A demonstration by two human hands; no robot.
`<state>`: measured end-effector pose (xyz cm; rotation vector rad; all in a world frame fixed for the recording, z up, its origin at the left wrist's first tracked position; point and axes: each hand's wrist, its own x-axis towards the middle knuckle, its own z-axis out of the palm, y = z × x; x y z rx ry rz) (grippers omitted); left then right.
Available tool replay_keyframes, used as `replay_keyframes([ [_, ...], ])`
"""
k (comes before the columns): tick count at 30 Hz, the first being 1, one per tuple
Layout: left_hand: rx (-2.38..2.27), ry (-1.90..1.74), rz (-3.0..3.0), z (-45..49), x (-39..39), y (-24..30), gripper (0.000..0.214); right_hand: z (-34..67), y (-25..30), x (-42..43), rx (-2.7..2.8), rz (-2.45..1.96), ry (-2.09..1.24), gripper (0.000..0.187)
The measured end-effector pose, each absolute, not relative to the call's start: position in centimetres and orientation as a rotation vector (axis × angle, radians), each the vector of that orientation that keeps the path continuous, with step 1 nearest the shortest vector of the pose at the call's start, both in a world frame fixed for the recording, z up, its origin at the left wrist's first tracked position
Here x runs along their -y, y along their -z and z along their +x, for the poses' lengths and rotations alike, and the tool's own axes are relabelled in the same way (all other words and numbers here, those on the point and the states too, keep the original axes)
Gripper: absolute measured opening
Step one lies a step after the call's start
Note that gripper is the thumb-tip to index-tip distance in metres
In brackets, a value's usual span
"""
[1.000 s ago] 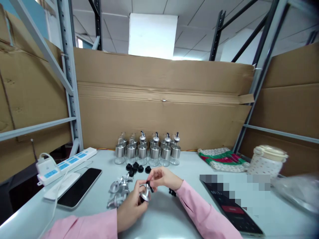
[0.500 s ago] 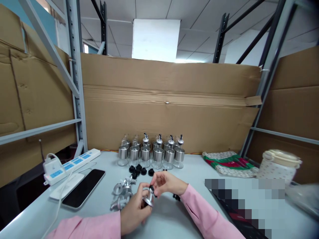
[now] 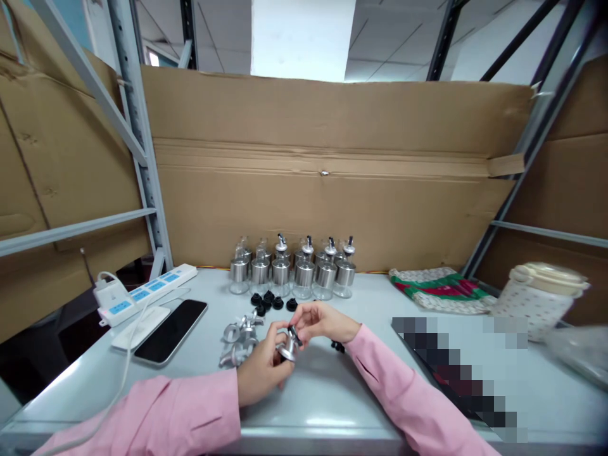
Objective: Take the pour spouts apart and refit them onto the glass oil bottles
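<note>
My left hand [image 3: 260, 373] is closed round a silver bottle pourer [image 3: 287, 351], its rounded metal base facing down and its spout up. At the spout's upper end is a small black cap [image 3: 293, 333], pinched by the fingertips of my right hand [image 3: 327, 322]. Left of my left hand lies a loose pile of silver pourer parts [image 3: 232, 354]. Several black stoppers [image 3: 278, 304] rest behind the hands. A few small black pieces [image 3: 338, 346] lie partly hidden below my right wrist.
Glass bottles with steel sleeves [image 3: 304, 276] stand in rows at the back, some topped with pourers. At left are a phone [image 3: 171, 332] and a power strip [image 3: 148, 294]. At right are a patterned cloth [image 3: 441, 290], a lidded canister [image 3: 536, 304] and a blurred-out dark object.
My view has tipped downward, so the table sits higher and its front edge shows. The pourer has turned slightly between my hands; both hands keep their grip.
</note>
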<state>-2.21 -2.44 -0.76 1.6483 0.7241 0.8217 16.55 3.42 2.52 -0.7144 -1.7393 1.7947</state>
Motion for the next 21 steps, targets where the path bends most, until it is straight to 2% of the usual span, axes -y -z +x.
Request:
replay_keyframes([
  [10, -0.719, -0.819, 1.632, -2.32, 2.39, 0.44, 0.062, 16.59, -2.62, -3.42, 1.755, -0.742, -1.753, 0.041],
  [21, -0.714, -0.809, 1.663, -2.53, 2.32, 0.63, 0.065, 16.80, -2.58, -3.34, 1.797, -0.733, -1.787, 0.043],
])
